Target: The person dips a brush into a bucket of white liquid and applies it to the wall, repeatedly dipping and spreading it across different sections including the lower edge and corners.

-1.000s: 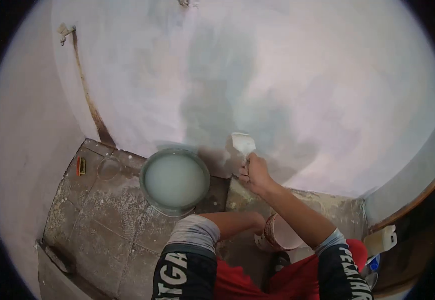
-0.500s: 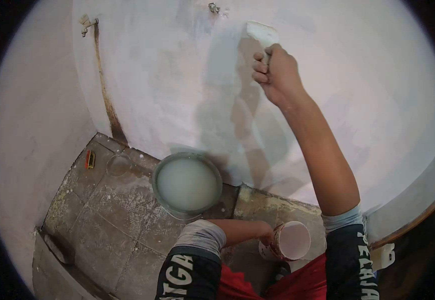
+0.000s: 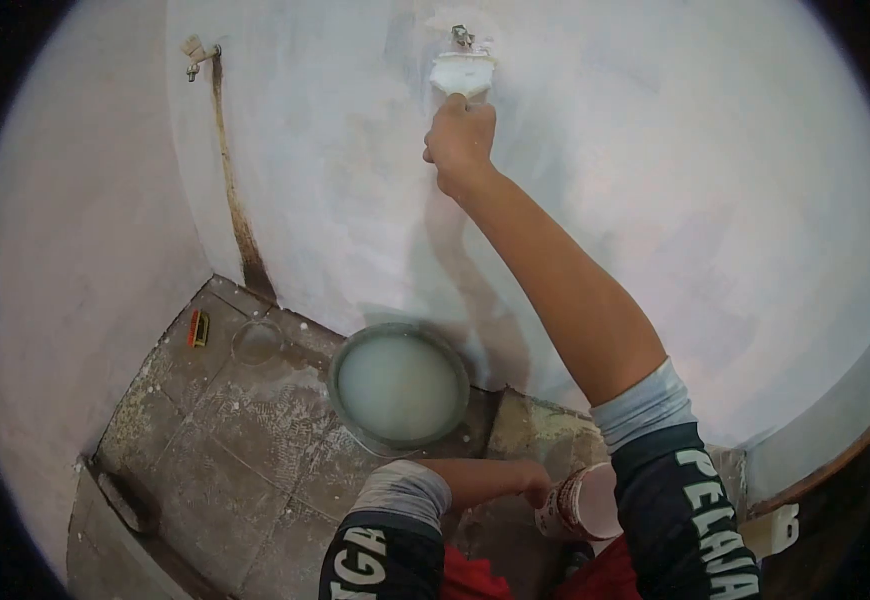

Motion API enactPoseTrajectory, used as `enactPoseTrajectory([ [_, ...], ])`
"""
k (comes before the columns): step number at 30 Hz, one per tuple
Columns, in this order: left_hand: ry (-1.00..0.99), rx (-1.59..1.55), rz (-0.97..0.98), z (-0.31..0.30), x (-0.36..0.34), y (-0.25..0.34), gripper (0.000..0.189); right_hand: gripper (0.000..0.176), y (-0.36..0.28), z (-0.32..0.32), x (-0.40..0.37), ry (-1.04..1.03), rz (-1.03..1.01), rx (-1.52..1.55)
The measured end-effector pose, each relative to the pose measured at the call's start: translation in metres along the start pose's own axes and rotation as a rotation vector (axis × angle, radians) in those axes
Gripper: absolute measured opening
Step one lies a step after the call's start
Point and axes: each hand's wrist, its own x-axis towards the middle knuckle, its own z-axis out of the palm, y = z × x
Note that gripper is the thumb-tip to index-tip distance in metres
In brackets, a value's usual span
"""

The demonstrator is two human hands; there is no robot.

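My right hand (image 3: 463, 140) is raised to the wall, closed around the handle of a flat paintbrush (image 3: 464, 75) coated in white. The brush's wide end touches the wall (image 3: 595, 140) just beneath a small metal pipe fitting (image 3: 463, 37). Low down, my left hand (image 3: 533, 485) grips the side of a small paint bucket (image 3: 560, 508), its fingers partly hidden. The bucket tilts, and its mouth shows a pale inside. My right sleeve covers part of it.
A round basin (image 3: 400, 385) of cloudy water stands on the stained tiled floor (image 3: 225, 470) against the wall. A brush with an orange edge (image 3: 198, 328) lies near the left corner. A tap (image 3: 198, 57) juts out above a rust streak. At right stands a white jug (image 3: 783, 530).
My right hand has moved left with the paintbrush, to just under the pipe fitting. The left hand stays on the bucket. The whole view has shifted slightly.
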Motion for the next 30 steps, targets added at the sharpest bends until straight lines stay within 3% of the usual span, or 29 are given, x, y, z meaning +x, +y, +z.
enactPoseTrajectory([
  [3, 0.003, -0.029, 0.029, -0.018, -0.039, 0.016, 0.046, 0.025, 0.027, 0.013, 0.013, 0.101, -0.06, 0.003],
  [6, 0.002, -0.015, 0.029, 0.004, 0.014, -0.002, 0.046, 0.031, 0.054, 0.018, 0.005, 0.216, 0.031, -0.145],
  [8, 0.145, -0.055, 0.133, 0.027, 0.064, -0.022, 0.046, 0.034, 0.062, 0.02, -0.001, 0.226, 0.012, -0.193],
  [12, -0.052, -0.101, -0.081, -0.029, -0.057, 0.037, 0.046, 0.037, 0.029, 0.028, 0.009, 0.222, -0.011, -0.19],
  [15, -0.089, -0.1, -0.038, -0.033, -0.073, 0.039, 0.048, 0.039, 0.015, 0.037, 0.019, 0.218, -0.159, -0.256],
  [18, -0.082, -0.127, -0.014, -0.032, -0.08, 0.04, 0.05, 0.039, 0.012, 0.044, 0.022, 0.243, -0.019, -0.201],
  [20, -0.105, -0.071, -0.112, -0.037, -0.092, 0.049, 0.049, 0.04, 0.011, 0.043, 0.016, 0.248, 0.036, -0.136],
  [24, -0.08, -0.085, 0.039, -0.007, -0.024, 0.013, 0.05, 0.04, 0.038, 0.038, 0.014, 0.298, 0.024, -0.222],
  [26, -0.042, -0.142, 0.083, 0.0, -0.005, 0.004, 0.053, 0.041, 0.039, 0.032, 0.016, 0.323, -0.169, -0.34],
  [29, 0.062, 0.475, 0.429, 0.077, 0.175, -0.097, 0.056, 0.04, 0.024, 0.033, 0.023, 0.298, -0.144, -0.24],
  [30, -0.015, 0.254, 0.276, 0.05, 0.115, -0.063, 0.055, 0.04, 0.026, 0.03, 0.022, 0.312, -0.144, -0.245],
])
